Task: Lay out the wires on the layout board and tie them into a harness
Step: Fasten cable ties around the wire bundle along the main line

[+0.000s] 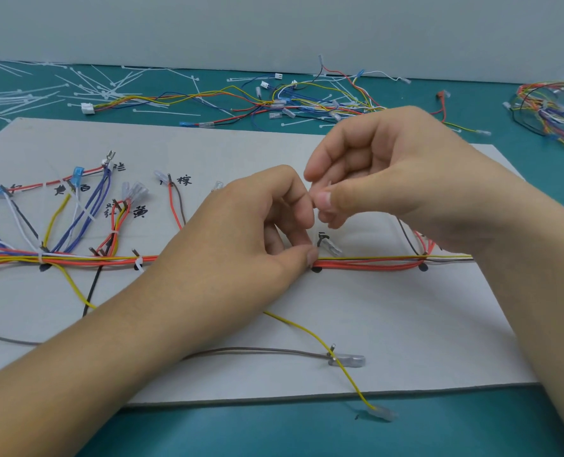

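Note:
A grey layout board [356, 324] lies on the teal table, with handwritten labels and small pegs. A bundle of mostly red and yellow wires [366, 261] runs left to right across it, tied with white cable ties at the left. My left hand [241, 245] rests on the bundle at mid-board, thumb pressing the wires and fingers curled. My right hand [379, 179] hovers just above it and pinches a thin white cable tie [314, 196] between thumb and forefinger. The tie is mostly hidden between my fingers.
Branch wires with blue and clear terminals [76, 206] fan out at the board's left. A yellow wire [340, 364] and a brown wire [257, 350] trail off the front edge. Loose cable ties [43, 94], spare wires [307, 100] and a finished harness [551, 110] lie behind.

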Demonstrator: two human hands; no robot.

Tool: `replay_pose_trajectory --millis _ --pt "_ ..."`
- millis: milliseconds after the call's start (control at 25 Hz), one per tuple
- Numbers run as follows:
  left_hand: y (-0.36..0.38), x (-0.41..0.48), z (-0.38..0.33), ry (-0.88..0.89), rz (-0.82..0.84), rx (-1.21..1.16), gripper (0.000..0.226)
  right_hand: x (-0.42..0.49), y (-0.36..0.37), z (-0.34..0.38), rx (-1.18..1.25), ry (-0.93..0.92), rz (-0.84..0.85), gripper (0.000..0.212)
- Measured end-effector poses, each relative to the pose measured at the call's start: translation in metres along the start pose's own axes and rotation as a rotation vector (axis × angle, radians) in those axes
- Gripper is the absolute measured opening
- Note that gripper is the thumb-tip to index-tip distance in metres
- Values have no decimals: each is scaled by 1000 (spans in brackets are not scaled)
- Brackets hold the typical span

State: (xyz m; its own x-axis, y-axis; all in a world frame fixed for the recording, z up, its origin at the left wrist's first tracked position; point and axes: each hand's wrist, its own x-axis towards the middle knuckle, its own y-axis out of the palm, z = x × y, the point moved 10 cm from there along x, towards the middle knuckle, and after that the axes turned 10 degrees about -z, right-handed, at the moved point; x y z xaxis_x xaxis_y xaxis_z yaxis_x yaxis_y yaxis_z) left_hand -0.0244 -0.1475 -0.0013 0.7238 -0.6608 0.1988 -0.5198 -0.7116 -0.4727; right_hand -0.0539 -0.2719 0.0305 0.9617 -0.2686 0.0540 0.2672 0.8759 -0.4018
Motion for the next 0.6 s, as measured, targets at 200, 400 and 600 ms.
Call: replay_pose_trajectory --millis 200,400,600 --pt "0 0 1 -14 0 -19 22 0 -2 -13 -64 100 -10 16" --pt "0 0 0 -25 -6 -31 22 -1 3 2 -139 -32 -14 23" --pt "0 2 1 -33 -5 5 30 -2 6 20 -177 -199 -94 31"
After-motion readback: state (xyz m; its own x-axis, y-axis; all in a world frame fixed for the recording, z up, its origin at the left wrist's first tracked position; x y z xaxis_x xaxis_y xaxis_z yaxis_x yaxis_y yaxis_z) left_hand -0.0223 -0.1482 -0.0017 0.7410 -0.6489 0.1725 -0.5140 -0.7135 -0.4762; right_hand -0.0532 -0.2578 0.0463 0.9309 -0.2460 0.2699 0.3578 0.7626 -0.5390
